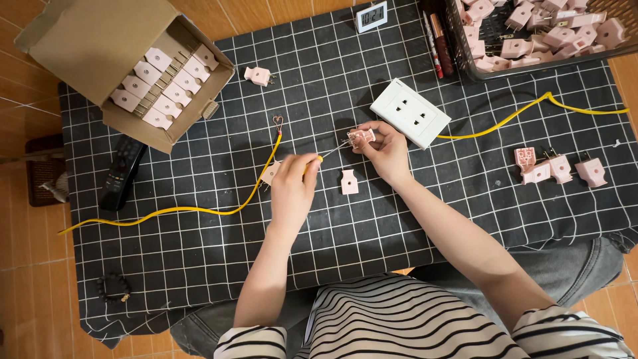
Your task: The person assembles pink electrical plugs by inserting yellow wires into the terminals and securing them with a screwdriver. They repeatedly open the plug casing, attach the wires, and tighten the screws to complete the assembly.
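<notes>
Plastic, cloth, card and wood under our hands

We see matt pink plastic on the plug (361,137) our right hand (387,151) pinches, with thin bright prongs, probably metal; our left hand (293,188) grips a yellow-handled screwdriver (318,159) with a glossy shaft; the socket block (410,113) is smooth white plastic; the checked cloth (199,246) looks soft and matt; the box (86,40) is rough brown cardboard; the floor (26,266) is wood-look, lightly glossy.
</notes>
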